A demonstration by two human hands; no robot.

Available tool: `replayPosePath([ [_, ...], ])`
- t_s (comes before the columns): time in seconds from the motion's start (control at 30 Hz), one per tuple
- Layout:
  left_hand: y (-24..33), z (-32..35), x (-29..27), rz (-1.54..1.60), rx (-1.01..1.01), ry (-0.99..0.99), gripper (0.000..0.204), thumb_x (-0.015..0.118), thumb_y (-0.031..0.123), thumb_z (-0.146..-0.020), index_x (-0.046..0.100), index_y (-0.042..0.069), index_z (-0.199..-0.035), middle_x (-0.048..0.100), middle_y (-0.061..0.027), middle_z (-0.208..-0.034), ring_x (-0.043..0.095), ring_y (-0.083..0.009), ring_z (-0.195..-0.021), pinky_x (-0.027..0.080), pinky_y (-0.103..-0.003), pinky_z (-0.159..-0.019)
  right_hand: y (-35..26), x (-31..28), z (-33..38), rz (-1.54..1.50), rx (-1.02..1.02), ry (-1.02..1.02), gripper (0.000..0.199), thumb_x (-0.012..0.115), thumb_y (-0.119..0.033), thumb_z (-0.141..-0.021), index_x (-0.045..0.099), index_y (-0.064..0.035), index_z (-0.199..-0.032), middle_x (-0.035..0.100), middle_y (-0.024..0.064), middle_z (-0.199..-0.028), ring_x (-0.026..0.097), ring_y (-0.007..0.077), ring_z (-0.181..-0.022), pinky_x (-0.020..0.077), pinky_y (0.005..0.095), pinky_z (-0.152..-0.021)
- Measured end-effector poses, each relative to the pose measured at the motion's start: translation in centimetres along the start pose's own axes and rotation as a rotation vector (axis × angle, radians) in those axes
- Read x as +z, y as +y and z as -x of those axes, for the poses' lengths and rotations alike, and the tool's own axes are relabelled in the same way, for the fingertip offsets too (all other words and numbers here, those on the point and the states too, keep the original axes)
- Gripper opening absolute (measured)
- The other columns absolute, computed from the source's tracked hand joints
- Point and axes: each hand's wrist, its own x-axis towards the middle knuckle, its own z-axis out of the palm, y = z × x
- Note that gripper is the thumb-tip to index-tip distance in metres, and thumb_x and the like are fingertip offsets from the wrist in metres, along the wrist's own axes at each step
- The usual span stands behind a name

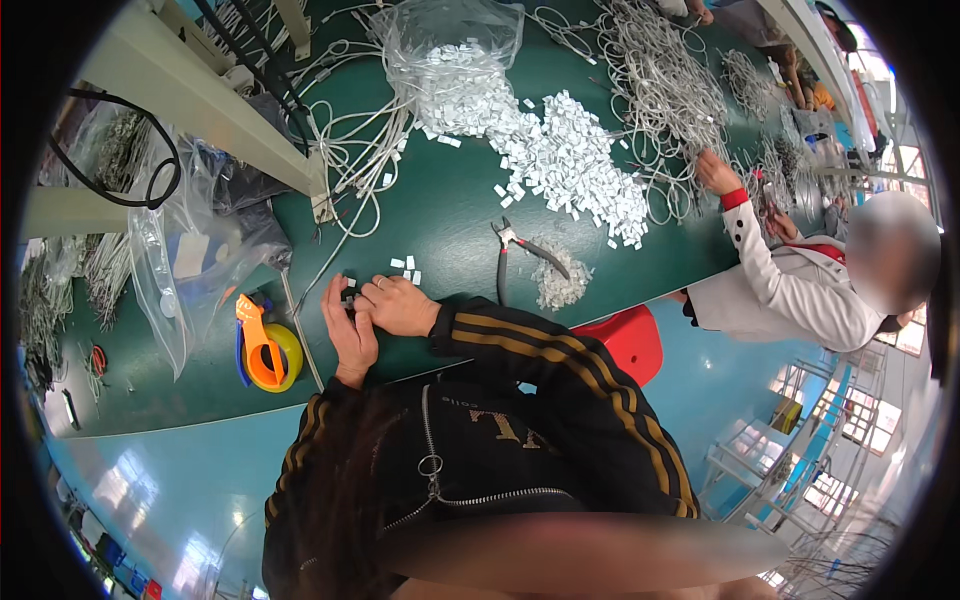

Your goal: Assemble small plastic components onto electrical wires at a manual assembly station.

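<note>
My left hand (pixel 350 335) and my right hand (pixel 402 304) meet close together at the table's near edge. Their fingers are closed around something small and dark that they mostly hide. A small white piece shows at the left fingertips, but its hold is unclear. Just beyond my right hand lie several loose white plastic pieces (pixel 407 265). A thin grey cable (pixel 340 245) runs across the table to the left of my hands. To the right rest diagonal cutters (pixel 507 240) with dark handles, partly over a heap of translucent scraps (pixel 562 283).
A large pile of white pieces (pixel 570 150) spills from a clear bag (pixel 455 40). Bundled cables (pixel 665 80) lie farther back. Left are an orange tape dispenser (pixel 262 345), scissors (pixel 97 361) and plastic bags (pixel 180 260). A co-worker (pixel 790 270) reaches in right; a red stool (pixel 632 345) stands nearby.
</note>
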Motion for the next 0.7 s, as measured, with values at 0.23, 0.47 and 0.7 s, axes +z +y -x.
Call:
replayPosePath([
  [0.23,-0.6,0.4,1.0,-0.006,-0.062,0.018,0.05,0.044,0.019,-0.092,0.039,-0.006,-0.134,0.048,-0.0232,-0.125,0.049,-0.036,-0.113,0.037,-0.042,-0.098,1.0,-2.7,-2.1,-0.469,0.368,0.184,0.018,0.067,-0.017,-0.075,0.053,-0.0048,-0.075,0.054,0.0132,-0.073,0.058,0.032,-0.07,0.0468,0.0398,-0.057],
  [0.47,-0.2,1.2,-1.2,-0.083,-0.082,-0.022,0.052,0.042,0.018,-0.09,0.036,-0.006,-0.136,0.047,-0.0233,-0.127,0.048,-0.0361,-0.115,0.035,-0.042,-0.101,12.1,-14.4,-15.6,-0.261,0.49,0.576,0.028,0.069,-0.025,-0.078,0.056,-0.0005,-0.08,0.061,0.0183,-0.068,0.062,0.0356,-0.061,0.0478,0.041,-0.055],
  [0.7,-0.7,0.4,0.0,-0.146,-0.074,-0.062,0.055,0.049,0.01,-0.085,0.035,-0.007,-0.136,0.043,-0.0274,-0.13,0.043,-0.0429,-0.118,0.032,-0.046,-0.104,28.4,-15.2,-21.8,0.112,0.534,0.055,0.041,0.066,-0.047,-0.078,0.069,-0.0084,-0.091,0.068,0.0117,-0.082,0.065,0.0324,-0.078,0.0519,0.0407,-0.069],
])
